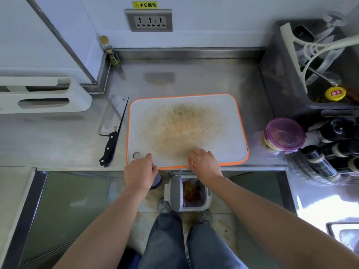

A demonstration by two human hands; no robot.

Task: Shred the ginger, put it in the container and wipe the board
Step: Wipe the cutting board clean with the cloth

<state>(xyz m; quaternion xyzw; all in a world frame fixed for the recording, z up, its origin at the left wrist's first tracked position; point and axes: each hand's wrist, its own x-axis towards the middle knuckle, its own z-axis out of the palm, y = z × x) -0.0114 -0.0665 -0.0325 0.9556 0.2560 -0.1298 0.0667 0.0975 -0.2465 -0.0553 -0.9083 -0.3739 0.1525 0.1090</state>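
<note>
A white cutting board [223, 113] with an orange rim lies on the steel counter, its middle stained yellow-brown. My left hand [140, 169] grips the board's near edge beside its hanging hole, fingers curled over the rim. My right hand [205, 162] grips the same near edge further right. A round container [284, 134] with a purple clip lid stands just right of the board; yellowish shreds show inside it. A black-handled cleaver [113, 125] lies on the counter left of the board.
On the floor below the counter edge, an open white bin [187, 193] holds orange-brown scraps. A grey crate [287, 74] with utensils and a yellow-capped bottle sits at right, dark bottles [330, 152] in front. A small jar [110, 51] occupies the back left corner.
</note>
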